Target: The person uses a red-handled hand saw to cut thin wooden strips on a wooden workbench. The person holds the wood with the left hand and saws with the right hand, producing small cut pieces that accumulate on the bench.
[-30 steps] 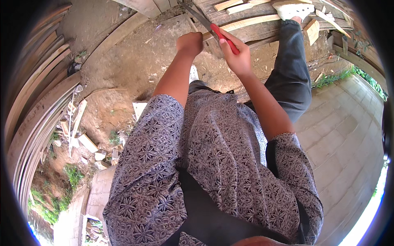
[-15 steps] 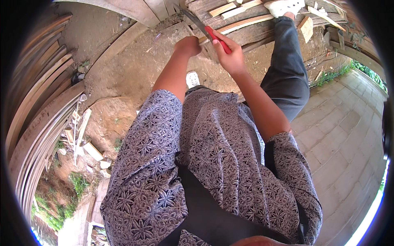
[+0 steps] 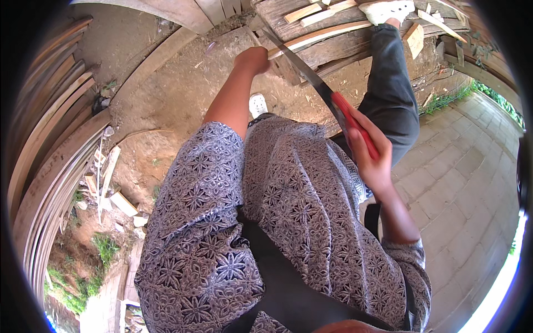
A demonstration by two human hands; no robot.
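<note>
My right hand (image 3: pixel 373 158) is wrapped round the red handle of a hand saw (image 3: pixel 319 84). The saw's long grey blade slants up and left, its far part over a thin wooden strip (image 3: pixel 327 35). Closed in a fist, my left hand (image 3: pixel 254 60) grips the near left end of that strip. The strip lies along a rough wooden bench (image 3: pixel 338 51), and its end sticks out past the bench edge. Whether the saw's teeth touch the strip cannot be made out.
My right foot in a white clog (image 3: pixel 386 10) rests on the bench among cut wood pieces (image 3: pixel 327 12); the other white shoe (image 3: pixel 257 104) is on the dirt ground. Long boards (image 3: pixel 53 161) are stacked at left. Offcuts (image 3: pixel 123 204) lie near them. Paving (image 3: pixel 461 183) spreads at right.
My right hand has drawn the saw back toward me and to the right, so more of the blade shows. My left hand stays on the strip, almost unmoved.
</note>
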